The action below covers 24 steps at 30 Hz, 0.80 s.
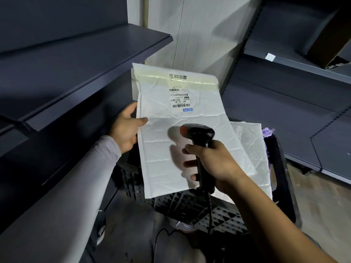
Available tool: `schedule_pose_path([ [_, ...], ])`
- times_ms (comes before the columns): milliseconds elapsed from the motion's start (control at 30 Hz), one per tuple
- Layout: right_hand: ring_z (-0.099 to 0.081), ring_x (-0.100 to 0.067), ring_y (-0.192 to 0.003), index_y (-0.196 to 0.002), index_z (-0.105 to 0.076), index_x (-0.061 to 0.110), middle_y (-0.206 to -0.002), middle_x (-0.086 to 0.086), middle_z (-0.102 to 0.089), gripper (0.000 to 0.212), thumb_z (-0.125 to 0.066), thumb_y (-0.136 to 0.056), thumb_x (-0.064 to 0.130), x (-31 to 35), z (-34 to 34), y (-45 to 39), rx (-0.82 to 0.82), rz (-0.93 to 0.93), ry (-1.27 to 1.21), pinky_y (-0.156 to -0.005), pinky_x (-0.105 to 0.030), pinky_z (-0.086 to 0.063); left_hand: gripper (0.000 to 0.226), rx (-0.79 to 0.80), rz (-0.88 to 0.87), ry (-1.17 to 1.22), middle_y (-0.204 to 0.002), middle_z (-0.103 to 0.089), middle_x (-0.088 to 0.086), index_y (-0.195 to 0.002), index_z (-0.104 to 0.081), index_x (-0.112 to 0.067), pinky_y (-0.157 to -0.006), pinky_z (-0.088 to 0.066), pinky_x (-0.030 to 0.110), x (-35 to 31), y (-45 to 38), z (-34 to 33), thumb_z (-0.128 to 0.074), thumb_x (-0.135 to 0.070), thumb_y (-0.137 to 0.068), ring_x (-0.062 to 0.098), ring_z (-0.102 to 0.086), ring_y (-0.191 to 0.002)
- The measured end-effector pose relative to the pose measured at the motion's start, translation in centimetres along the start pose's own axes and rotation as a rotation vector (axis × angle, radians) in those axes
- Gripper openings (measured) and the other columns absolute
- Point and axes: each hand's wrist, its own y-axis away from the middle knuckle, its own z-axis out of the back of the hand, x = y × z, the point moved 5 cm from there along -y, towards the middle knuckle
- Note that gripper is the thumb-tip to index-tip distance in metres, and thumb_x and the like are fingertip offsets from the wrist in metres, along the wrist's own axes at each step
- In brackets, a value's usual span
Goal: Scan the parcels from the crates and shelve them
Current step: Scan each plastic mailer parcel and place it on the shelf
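Note:
My left hand (126, 128) grips the left edge of a large white padded mailer (167, 141), thumb on its front, holding it up flat above a dark plastic crate (182, 205). A shipping label (180, 98) with barcodes sits on the upper part of the mailer. My right hand (210, 162) grips the handle of a black corded barcode scanner (199, 132), its head pointing up toward the label. A second white mailer (252, 147) lies in the crate behind the first.
Dark metal shelves (79, 59) run along the left, and more shelves (311, 69) stand at the right with a brown box (330, 44) on one. A purple item (267, 132) peeks from the crate's right side. The scanner's cable (209, 221) hangs down over the crate.

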Motion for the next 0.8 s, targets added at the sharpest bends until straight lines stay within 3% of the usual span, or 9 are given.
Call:
schedule_pose_path([
  [267,-0.076,-0.021,-0.076,-0.112,-0.067,0.023,-0.094,-0.001,-0.077,0.014,-0.067,-0.099,0.020,1.6,0.6,0.8,-0.062,0.091,0.014,-0.059,-0.037,-0.055,0.048,0.080,-0.044,0.053,-0.106,-0.078,0.001,-0.131,-0.062,-0.023,-0.070,-0.063,0.034,0.1,-0.2,0.0,-0.052,0.012,-0.099,0.019,-0.076,-0.090],
  [467,-0.070,-0.015,-0.065,-0.104,-0.066,0.025,-0.094,-0.005,-0.074,0.009,-0.066,-0.099,0.017,2.9,1.7,2.1,-0.146,0.171,0.021,-0.054,-0.033,-0.052,0.047,0.125,-0.049,0.065,-0.108,-0.078,0.002,-0.128,-0.063,-0.024,-0.070,-0.063,0.034,0.0,-0.1,-0.1,-0.053,0.012,-0.099,0.021,-0.076,-0.092],
  [600,-0.063,-0.010,-0.049,-0.102,-0.067,0.013,-0.084,-0.007,-0.070,0.008,-0.066,-0.098,0.020,3.3,2.3,2.8,-0.193,0.168,0.110,-0.043,-0.025,-0.045,0.048,0.143,-0.044,0.083,-0.112,-0.078,0.003,-0.129,-0.064,-0.024,-0.073,-0.063,0.035,0.0,-0.2,0.1,-0.054,0.012,-0.098,0.022,-0.076,-0.096],
  [800,-0.060,-0.012,-0.046,-0.096,-0.064,0.007,-0.073,-0.008,-0.063,0.013,-0.066,-0.098,0.019,3.5,2.3,3.9,-0.217,0.155,0.156,-0.041,-0.024,-0.045,0.049,0.134,-0.014,0.087,-0.115,-0.077,0.004,-0.136,-0.061,-0.021,-0.075,-0.063,0.036,0.1,-0.3,0.3,-0.055,0.010,-0.099,0.023,-0.075,-0.098],
])
